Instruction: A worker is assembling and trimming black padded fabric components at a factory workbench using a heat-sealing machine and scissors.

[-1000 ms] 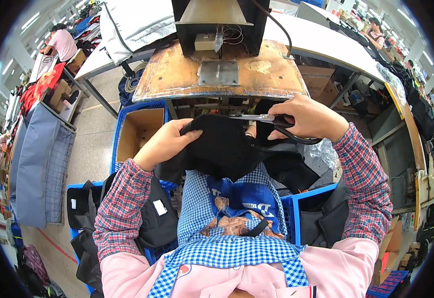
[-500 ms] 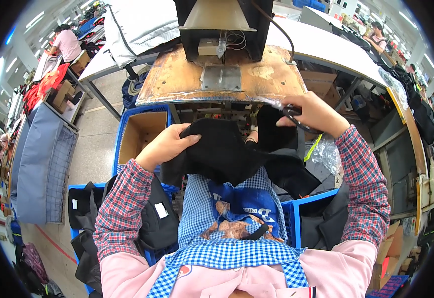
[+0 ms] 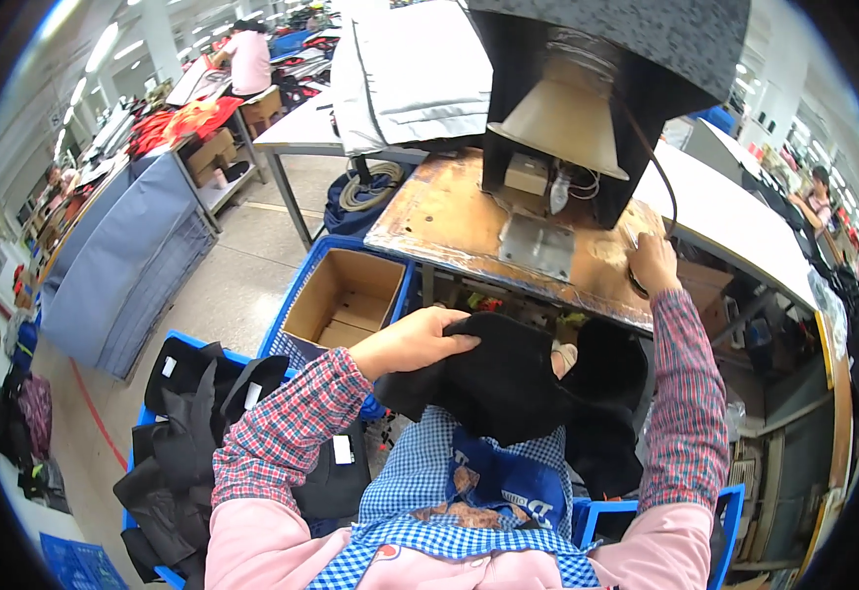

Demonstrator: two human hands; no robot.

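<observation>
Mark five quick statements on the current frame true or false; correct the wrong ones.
1. The left hand grips the black cloth. True.
2. Both hands grip that cloth. False: the right hand is away from it, at the wooden table.
3. A cardboard box sits inside a blue crate. True.
4. The apron is plain red. False: the apron has blue-and-white checks.
5. The forearm sleeves are plaid. True.

Left hand (image 3: 412, 342) pinched, thumb (image 3: 463, 344) nearest the body, forearm (image 3: 296, 418) slanting inward; right hand (image 3: 655, 264) well forward, arm (image 3: 685, 393) nearly straight.
</observation>
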